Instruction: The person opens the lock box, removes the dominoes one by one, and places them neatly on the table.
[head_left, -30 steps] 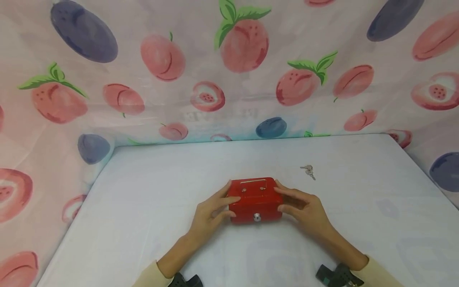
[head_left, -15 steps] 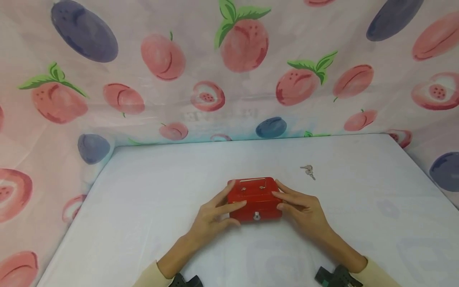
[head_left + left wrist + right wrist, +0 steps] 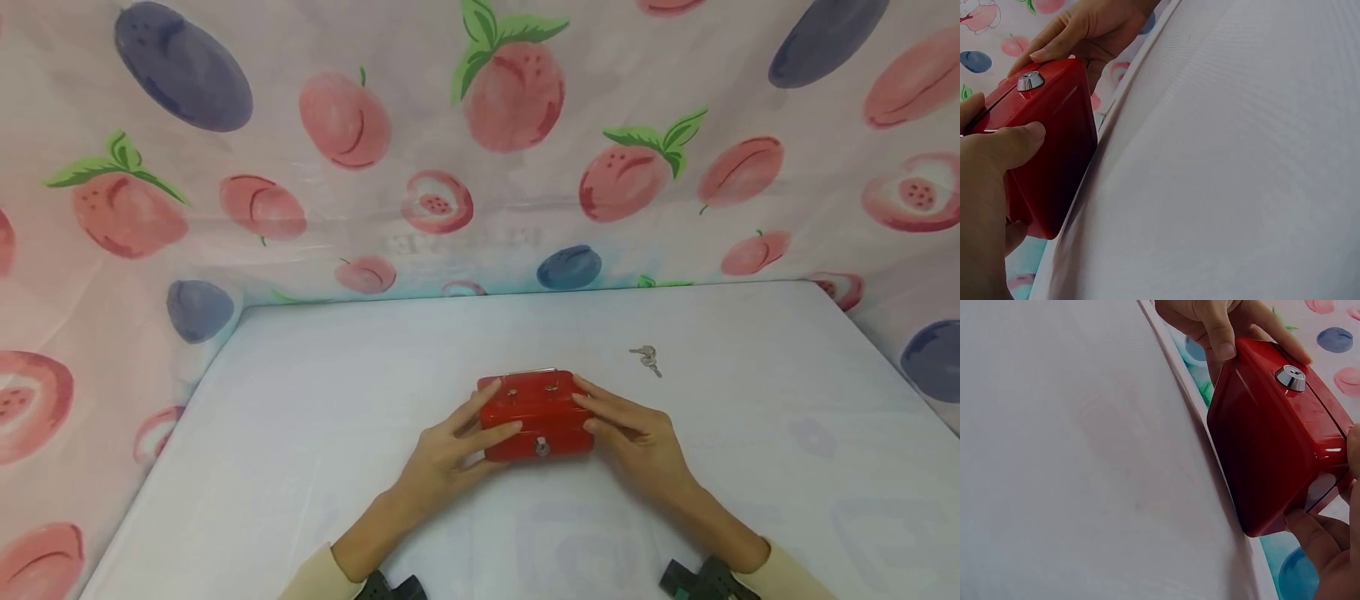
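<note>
Between both hands is a red metal cash box [image 3: 536,412] with a round silver lock [image 3: 542,447] on its front and a thin wire handle [image 3: 528,372] on its lid. Its lid is closed. The wrist views show the box tilted, its front raised and its underside exposed, one lower edge close to the table. My left hand [image 3: 446,454] grips the left side, a finger over the front edge; its thumb [image 3: 1019,144] presses the lower front in the left wrist view. My right hand [image 3: 641,437] holds the right side with fingers and thumb.
Two small keys [image 3: 647,360] lie together on the white tabletop [image 3: 360,375], behind and right of the box. A fruit-patterned curtain [image 3: 487,192] stands along the table's back and sides.
The box's front has tipped up. My left thumb has slid from the front's left side to beneath it. The wire handle now lies farther back on the lid. The keys stay put.
</note>
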The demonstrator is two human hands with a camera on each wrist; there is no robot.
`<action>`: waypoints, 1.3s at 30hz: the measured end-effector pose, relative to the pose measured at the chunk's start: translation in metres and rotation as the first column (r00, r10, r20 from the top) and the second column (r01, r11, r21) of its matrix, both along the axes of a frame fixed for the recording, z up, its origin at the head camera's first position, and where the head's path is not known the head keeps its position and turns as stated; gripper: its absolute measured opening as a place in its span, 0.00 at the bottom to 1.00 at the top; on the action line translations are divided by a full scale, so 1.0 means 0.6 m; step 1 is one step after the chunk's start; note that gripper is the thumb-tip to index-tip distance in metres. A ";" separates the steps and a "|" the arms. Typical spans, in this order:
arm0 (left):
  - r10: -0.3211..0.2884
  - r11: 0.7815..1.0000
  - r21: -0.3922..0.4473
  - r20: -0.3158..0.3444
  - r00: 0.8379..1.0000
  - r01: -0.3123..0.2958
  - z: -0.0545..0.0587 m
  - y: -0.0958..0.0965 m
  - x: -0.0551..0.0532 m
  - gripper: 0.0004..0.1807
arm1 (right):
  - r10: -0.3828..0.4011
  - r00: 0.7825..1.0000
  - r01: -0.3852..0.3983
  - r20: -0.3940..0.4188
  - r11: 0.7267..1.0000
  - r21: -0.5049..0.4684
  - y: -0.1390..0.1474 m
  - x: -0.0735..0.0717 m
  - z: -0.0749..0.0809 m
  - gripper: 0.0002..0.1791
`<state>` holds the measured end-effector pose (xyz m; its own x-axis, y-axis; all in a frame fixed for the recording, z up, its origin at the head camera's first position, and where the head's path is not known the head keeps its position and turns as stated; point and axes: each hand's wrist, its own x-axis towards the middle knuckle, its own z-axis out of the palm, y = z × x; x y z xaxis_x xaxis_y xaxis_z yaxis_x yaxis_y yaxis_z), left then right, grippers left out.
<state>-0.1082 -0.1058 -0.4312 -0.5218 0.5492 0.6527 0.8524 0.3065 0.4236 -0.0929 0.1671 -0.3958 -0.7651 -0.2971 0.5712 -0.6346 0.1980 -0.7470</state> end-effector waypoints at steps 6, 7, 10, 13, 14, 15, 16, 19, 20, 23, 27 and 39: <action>0.023 0.999 0.046 -0.022 0.999 -0.022 -0.003 0.002 -0.001 0.33 | -0.010 0.997 0.022 -0.074 0.986 0.162 0.010 -0.009 -0.018 0.28; 0.029 0.998 0.058 -0.019 0.999 -0.028 -0.004 0.002 -0.001 0.33 | 0.003 0.998 0.009 -0.068 0.984 0.176 0.013 -0.012 -0.026 0.28; 0.037 0.995 0.092 0.003 0.999 -0.037 -0.005 0.000 -0.001 0.33 | 0.045 0.997 -0.030 -0.067 0.976 0.217 0.023 -0.022 -0.046 0.32; 0.032 0.992 0.119 0.030 0.999 -0.036 -0.004 0.000 -0.001 0.33 | 0.077 0.992 -0.047 -0.102 0.960 0.275 0.026 -0.025 -0.044 0.37; 0.034 0.992 0.123 0.040 0.999 -0.039 -0.004 0.000 -0.001 0.33 | 0.085 0.989 -0.046 -0.117 0.953 0.298 0.027 -0.026 -0.043 0.39; 0.038 0.991 0.127 0.046 0.998 -0.043 -0.004 0.000 -0.001 0.32 | 0.094 0.985 -0.043 -0.145 0.947 0.318 0.027 -0.027 -0.042 0.40; 0.042 0.990 0.132 0.051 0.998 -0.049 -0.003 0.000 -0.001 0.32 | 0.102 0.981 -0.042 -0.164 0.941 0.335 0.028 -0.029 -0.042 0.40; 0.068 0.988 0.137 0.060 0.996 -0.076 -0.002 0.000 -0.002 0.29 | 0.112 0.971 -0.028 -0.211 0.930 0.366 0.029 -0.032 -0.041 0.39; 0.078 0.987 0.135 0.057 0.995 -0.085 -0.001 0.000 -0.002 0.29 | 0.110 0.967 -0.019 -0.228 0.929 0.369 0.029 -0.033 -0.041 0.36; 0.105 0.986 0.124 0.052 0.993 -0.110 0.000 0.001 -0.003 0.28 | 0.103 0.947 0.018 -0.303 0.928 0.372 0.029 -0.036 -0.039 0.30; 0.146 0.982 0.113 0.028 0.989 -0.149 0.001 0.003 -0.003 0.28 | 0.106 0.906 0.051 -0.409 0.934 0.355 0.026 -0.040 -0.036 0.27; 0.235 0.959 0.160 0.021 0.972 -0.235 0.003 0.007 -0.004 0.27 | 0.113 0.908 0.017 -0.404 0.952 0.305 0.013 -0.047 -0.030 0.23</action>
<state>-0.1104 -0.1018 -0.4294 -0.6247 0.2991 0.7213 0.7639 0.4259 0.4849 -0.1209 0.1748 -0.4139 -0.4604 -0.5314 0.7111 -0.8857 0.3290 -0.3276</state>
